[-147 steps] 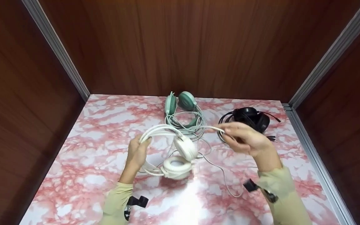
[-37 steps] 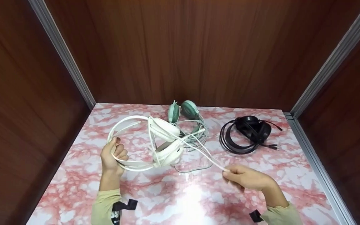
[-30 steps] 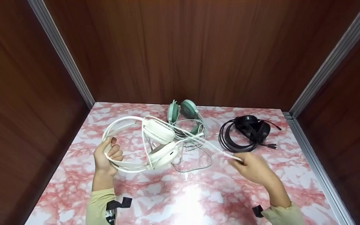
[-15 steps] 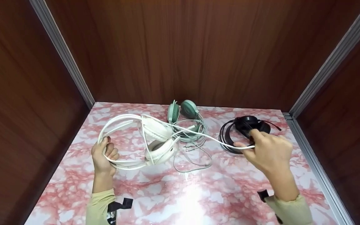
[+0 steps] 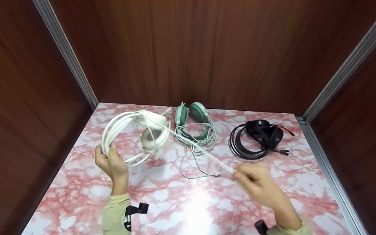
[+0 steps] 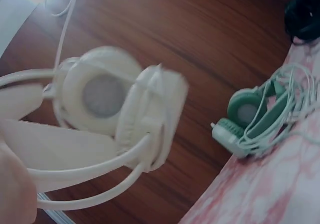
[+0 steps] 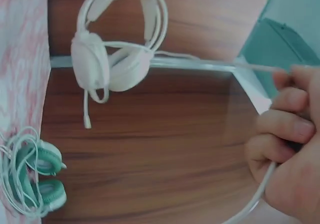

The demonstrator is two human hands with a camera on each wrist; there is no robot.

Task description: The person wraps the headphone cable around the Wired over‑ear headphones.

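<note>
My left hand (image 5: 113, 164) grips the headband of a pair of white headphones (image 5: 155, 120), raised above the tabletop with the ear cups toward the right. White cable crosses the ear cups. From them a length of cable (image 5: 212, 157) runs fairly straight to my right hand (image 5: 260, 186), which pinches it between thumb and forefinger. In the right wrist view the other fingers curl inward, and more cable (image 7: 257, 196) trails out below the palm. A thin microphone boom (image 7: 86, 111) hangs from one ear cup. In the left wrist view only an edge of the left hand (image 6: 15, 189) shows.
Green headphones (image 5: 198, 111) with a coiled cable lie at the back middle of the pink-and-white marbled table (image 5: 86, 195). Black headphones (image 5: 264, 133), cable coiled, lie at the right. Brown wood-grain panels (image 5: 188, 52) enclose the back and sides.
My right hand has swung from over the black headphones toward the front and left, still pinching the cable. The white headphones have turned and shifted slightly backward in my left hand.
</note>
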